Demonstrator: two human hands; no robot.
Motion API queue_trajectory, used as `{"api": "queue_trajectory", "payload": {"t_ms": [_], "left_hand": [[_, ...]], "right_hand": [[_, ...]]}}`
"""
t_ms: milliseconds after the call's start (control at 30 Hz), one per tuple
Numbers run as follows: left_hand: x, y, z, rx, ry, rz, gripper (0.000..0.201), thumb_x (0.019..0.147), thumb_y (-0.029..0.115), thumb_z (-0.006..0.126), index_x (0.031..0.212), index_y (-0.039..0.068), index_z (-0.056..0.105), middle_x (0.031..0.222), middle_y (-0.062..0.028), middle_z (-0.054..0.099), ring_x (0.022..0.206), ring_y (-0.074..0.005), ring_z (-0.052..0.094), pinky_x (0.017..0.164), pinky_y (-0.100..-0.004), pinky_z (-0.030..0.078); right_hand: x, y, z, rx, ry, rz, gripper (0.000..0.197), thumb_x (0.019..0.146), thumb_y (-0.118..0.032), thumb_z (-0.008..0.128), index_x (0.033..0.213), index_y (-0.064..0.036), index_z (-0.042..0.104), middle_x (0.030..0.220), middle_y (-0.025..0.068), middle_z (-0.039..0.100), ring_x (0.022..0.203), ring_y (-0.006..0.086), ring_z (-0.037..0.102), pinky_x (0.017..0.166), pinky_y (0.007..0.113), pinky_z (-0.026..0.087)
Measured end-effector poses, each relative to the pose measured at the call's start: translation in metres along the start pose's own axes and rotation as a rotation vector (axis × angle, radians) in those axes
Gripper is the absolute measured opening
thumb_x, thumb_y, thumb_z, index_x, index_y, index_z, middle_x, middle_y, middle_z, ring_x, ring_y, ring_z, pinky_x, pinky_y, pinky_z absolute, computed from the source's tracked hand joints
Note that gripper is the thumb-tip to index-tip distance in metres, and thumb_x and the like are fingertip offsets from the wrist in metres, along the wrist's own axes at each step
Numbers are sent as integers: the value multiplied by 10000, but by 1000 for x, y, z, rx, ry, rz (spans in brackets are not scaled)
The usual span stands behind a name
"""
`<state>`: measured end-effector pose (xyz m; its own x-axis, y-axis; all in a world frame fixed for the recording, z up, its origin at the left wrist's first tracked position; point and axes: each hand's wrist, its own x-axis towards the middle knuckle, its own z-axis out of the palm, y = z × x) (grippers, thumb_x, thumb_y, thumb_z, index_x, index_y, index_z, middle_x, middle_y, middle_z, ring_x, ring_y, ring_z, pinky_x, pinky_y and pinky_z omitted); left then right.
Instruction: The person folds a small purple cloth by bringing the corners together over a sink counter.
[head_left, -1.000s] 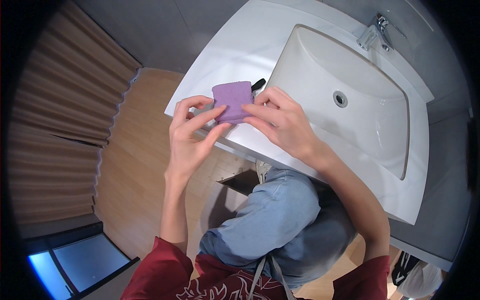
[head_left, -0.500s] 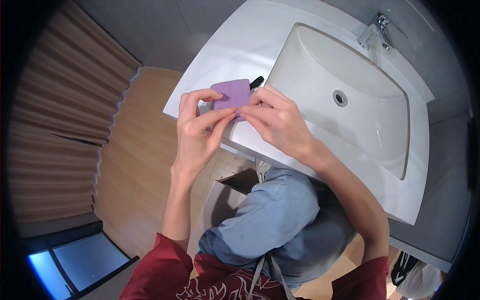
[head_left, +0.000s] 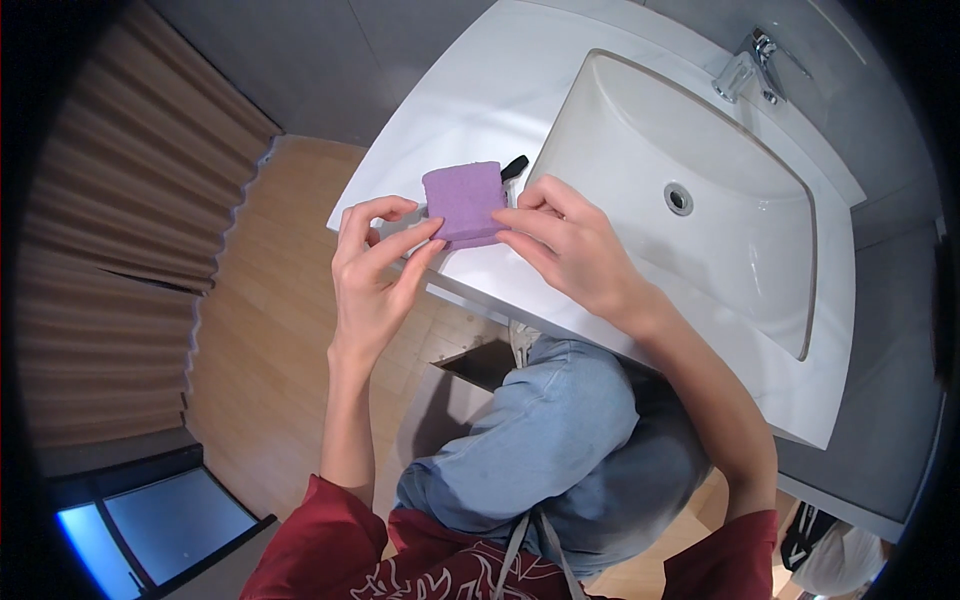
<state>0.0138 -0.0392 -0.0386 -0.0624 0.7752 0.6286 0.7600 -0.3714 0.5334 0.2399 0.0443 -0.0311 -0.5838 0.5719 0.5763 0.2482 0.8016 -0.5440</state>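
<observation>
A small, purple, folded fabric piece (head_left: pixel 467 198), squarish like a pouch or a folded cloth, is at the near left part of the white counter; I cannot tell which it is. My left hand (head_left: pixel 377 270) pinches its near left corner between thumb and index finger, the other fingers curled above. At its right edge my right hand (head_left: pixel 572 248) pinches it likewise with thumb and fingertips. A short black strap or handle (head_left: pixel 515 167) sticks out behind the fabric at its far right corner; what it belongs to is mostly hidden.
The white washbasin (head_left: pixel 690 260) with a drain is to the right, and a chrome tap (head_left: pixel 752 68) stands behind it. The counter's front edge (head_left: pixel 560 318) runs above my legs. A brown curtain (head_left: pixel 110 240) hangs at left, beside the wooden floor (head_left: pixel 270 300).
My fingertips have parted from the middle of the near edge, left hand to the left and right hand slightly right. More of the purple fabric's near fold now shows.
</observation>
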Motion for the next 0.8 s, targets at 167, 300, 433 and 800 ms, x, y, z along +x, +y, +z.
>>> {"api": "queue_trajectory", "payload": {"t_ms": [167,300,433,800], "left_hand": [[4,4,-3,42,-30,11,277,784,15,836,1043,111,832,1182,-63,646,1032,-192,578,706,-308,438],[7,5,-5,63,-29,29,284,765,23,848,1032,118,835,1186,-60,643,1034,-193,571,712,-302,436],[9,14,-6,30,-41,-22,301,751,43,861,1040,121,831,1195,-54,646,1046,-200,578,733,-309,438],[14,11,5,7,-39,73,250,776,27,834,1011,113,825,1134,-47,690,1027,-209,608,722,-318,436]], "right_hand": [[1,0,-1,-45,-11,-41,165,837,-37,757,999,-24,728,950,82,610,858,259,639,719,379,538],[1,2,1,-58,3,-73,167,828,-32,756,992,-24,727,946,78,608,856,256,639,716,378,538],[0,-1,1,-91,-2,-50,182,817,-49,763,994,-38,723,941,71,607,866,255,637,717,378,538],[4,1,4,-162,19,-148,136,818,-77,756,950,-78,722,922,46,612,871,235,640,731,371,516]]}}
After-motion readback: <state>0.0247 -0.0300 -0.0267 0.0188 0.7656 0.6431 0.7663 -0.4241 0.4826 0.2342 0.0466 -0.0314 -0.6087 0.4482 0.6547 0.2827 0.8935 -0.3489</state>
